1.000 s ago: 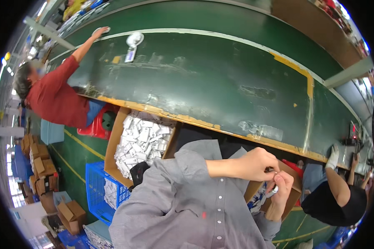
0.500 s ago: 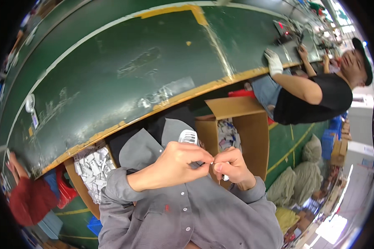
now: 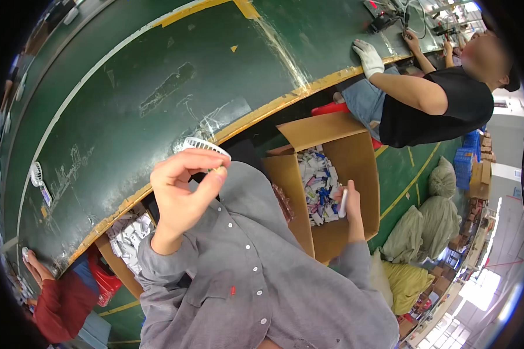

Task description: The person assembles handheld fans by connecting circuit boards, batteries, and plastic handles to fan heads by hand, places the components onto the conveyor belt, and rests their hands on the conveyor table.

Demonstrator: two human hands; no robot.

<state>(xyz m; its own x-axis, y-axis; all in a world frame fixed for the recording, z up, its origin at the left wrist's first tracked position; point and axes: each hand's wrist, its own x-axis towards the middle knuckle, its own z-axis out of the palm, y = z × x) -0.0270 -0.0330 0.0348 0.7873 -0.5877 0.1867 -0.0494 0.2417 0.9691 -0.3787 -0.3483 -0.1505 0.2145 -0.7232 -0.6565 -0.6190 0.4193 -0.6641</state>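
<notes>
My left hand (image 3: 183, 189) is raised near the bench edge, its thumb and forefinger pinched together. It holds a white slotted fan head (image 3: 206, 145), which shows above the fingers. A tiny yellowish bit shows at the fingertips, too small to name. My right hand (image 3: 353, 206) reaches into the open cardboard box (image 3: 346, 125) on the right, closed on a slim white plastic piece (image 3: 343, 203). Below that hand, white, blue and pink plastic pieces (image 3: 319, 180) fill the box.
A green bench (image 3: 116, 122) with a yellow edge runs across. A small white fan (image 3: 38, 174) lies at its left. Another box of white parts (image 3: 128, 232) stands below left. A person in black with a white glove (image 3: 368, 58) works at right; one in a red sleeve (image 3: 52, 302) at left.
My hands have parted. The left has moved up and left with the fan head; the right has gone right into the cardboard box with a white piece. The view has shifted somewhat.
</notes>
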